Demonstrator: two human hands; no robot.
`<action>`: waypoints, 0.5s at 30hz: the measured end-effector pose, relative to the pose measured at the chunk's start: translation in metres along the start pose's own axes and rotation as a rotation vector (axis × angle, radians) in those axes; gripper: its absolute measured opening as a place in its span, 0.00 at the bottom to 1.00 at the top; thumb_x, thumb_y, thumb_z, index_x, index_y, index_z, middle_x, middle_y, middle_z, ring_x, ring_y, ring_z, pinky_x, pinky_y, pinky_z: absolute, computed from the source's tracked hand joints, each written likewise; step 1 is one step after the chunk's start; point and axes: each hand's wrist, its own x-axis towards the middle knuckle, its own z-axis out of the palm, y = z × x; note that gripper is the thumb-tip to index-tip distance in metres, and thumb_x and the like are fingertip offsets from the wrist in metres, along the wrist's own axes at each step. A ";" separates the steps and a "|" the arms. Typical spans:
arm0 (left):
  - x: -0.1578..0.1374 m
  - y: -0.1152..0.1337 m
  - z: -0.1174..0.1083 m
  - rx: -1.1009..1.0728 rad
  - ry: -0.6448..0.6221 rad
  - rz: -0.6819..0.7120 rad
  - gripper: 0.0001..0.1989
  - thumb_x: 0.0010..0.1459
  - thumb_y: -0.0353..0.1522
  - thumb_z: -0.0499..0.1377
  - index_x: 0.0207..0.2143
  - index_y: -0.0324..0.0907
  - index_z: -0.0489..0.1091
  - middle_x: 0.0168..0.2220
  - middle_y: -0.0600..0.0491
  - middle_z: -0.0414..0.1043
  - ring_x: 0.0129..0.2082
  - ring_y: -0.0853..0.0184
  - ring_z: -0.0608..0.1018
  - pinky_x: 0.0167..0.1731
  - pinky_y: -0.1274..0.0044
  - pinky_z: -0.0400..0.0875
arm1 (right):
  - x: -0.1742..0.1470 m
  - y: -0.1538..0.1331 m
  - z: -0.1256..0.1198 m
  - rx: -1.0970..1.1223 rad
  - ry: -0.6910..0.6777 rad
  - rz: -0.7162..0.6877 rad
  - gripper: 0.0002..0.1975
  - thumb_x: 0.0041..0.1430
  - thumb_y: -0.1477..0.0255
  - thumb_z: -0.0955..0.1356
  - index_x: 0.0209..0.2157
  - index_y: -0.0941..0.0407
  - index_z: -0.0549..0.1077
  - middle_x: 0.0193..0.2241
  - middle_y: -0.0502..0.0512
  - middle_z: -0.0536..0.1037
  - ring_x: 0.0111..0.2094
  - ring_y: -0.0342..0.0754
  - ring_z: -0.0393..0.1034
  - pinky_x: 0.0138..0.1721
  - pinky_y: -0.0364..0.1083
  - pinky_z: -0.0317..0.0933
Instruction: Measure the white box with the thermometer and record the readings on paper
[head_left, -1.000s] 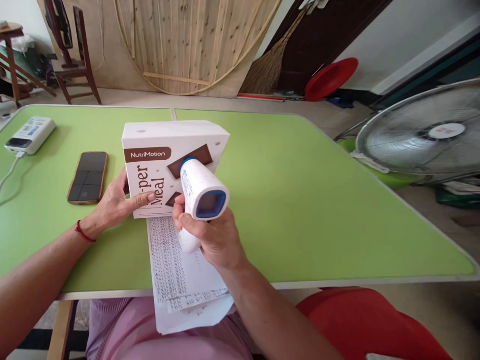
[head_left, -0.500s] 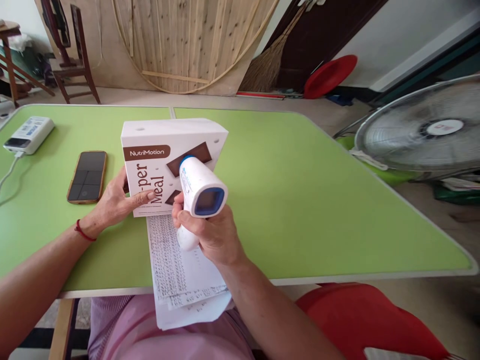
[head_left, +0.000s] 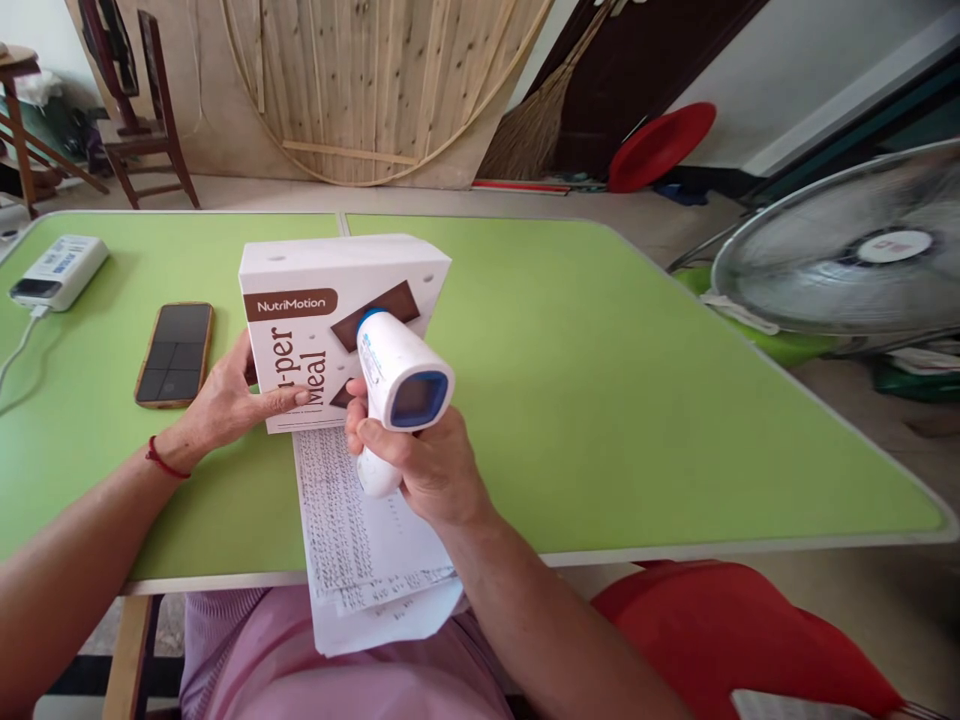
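Right hand [head_left: 431, 465] is clamping a scanner [head_left: 397, 385] by its handle, nose pointing at the box [head_left: 322, 320] just ahead. Left hand [head_left: 229, 405], fingers spread, is bracing the box upright. Papers [head_left: 360, 530] are lying under the grip. Risk: the light box tipping if bumped; a slanted aim missing the label.

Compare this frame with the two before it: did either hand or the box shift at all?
Barely. The right hand keeps its grip on the white and blue handheld scanner, aimed at the NutriMotion box, and eased only a touch left. The left hand still steadies the box's side. The printed sheets, the phone and the power bank lie as before.
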 end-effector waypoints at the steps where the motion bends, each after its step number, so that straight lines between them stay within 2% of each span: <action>1: 0.000 -0.001 -0.001 0.005 -0.001 0.007 0.32 0.48 0.47 0.73 0.49 0.41 0.70 0.49 0.43 0.78 0.49 0.51 0.79 0.49 0.59 0.78 | 0.000 0.000 -0.001 0.001 -0.004 0.000 0.11 0.41 0.68 0.74 0.26 0.53 0.70 0.21 0.46 0.68 0.24 0.44 0.62 0.26 0.47 0.57; 5: 0.001 0.000 -0.003 0.008 -0.028 0.011 0.30 0.48 0.46 0.74 0.47 0.40 0.71 0.49 0.43 0.78 0.53 0.50 0.78 0.52 0.58 0.77 | 0.001 0.001 0.001 0.005 -0.027 -0.014 0.11 0.42 0.68 0.75 0.26 0.54 0.70 0.21 0.47 0.68 0.24 0.44 0.62 0.25 0.47 0.58; 9: 0.000 0.004 -0.007 0.044 -0.065 -0.027 0.31 0.48 0.47 0.73 0.48 0.40 0.71 0.50 0.42 0.77 0.53 0.49 0.78 0.51 0.58 0.77 | -0.005 -0.006 -0.002 -0.007 -0.069 -0.068 0.09 0.44 0.70 0.75 0.24 0.54 0.71 0.22 0.48 0.70 0.23 0.43 0.63 0.24 0.46 0.60; 11: -0.001 0.005 -0.009 0.094 -0.074 -0.032 0.31 0.49 0.47 0.73 0.50 0.41 0.71 0.51 0.43 0.77 0.53 0.49 0.78 0.52 0.57 0.77 | -0.008 -0.018 -0.017 -0.041 -0.117 -0.140 0.07 0.46 0.70 0.75 0.23 0.54 0.73 0.24 0.50 0.74 0.24 0.44 0.65 0.25 0.46 0.63; 13: -0.001 0.005 -0.011 0.143 -0.092 -0.005 0.31 0.49 0.46 0.73 0.51 0.42 0.71 0.50 0.44 0.78 0.54 0.48 0.78 0.53 0.56 0.76 | -0.007 -0.034 -0.045 -0.111 -0.158 -0.244 0.04 0.48 0.70 0.75 0.27 0.53 0.78 0.28 0.52 0.78 0.28 0.46 0.70 0.28 0.47 0.67; 15: -0.002 0.004 -0.013 0.160 -0.121 0.027 0.28 0.50 0.46 0.72 0.49 0.43 0.73 0.48 0.45 0.79 0.54 0.48 0.78 0.54 0.57 0.76 | 0.003 -0.051 -0.081 -0.306 -0.177 -0.253 0.10 0.45 0.71 0.78 0.32 0.53 0.81 0.32 0.54 0.81 0.33 0.48 0.74 0.33 0.49 0.69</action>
